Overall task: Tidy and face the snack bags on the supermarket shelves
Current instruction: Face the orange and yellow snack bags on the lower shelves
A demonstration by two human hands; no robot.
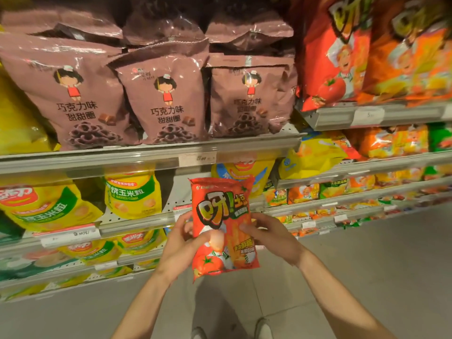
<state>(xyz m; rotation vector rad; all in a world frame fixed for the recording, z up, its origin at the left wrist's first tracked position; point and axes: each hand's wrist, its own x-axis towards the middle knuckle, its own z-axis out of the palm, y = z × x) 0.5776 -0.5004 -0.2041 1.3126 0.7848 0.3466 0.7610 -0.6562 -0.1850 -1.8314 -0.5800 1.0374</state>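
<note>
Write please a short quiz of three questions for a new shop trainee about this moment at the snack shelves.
1. True or false: the person holds the red tomato snack bag with both hands.
2. Which colour are the three bags with the cartoon girl on the shelf above the hands? A) green B) brown-pink C) blue
3. Fill in: the yellow baked corn bag stands on the shelf to the ____ of the held bag.

Key
1. True: the left hand and the right hand grip its two sides, print facing the camera.
2. B, the chocolate ring bags.
3. left
</note>
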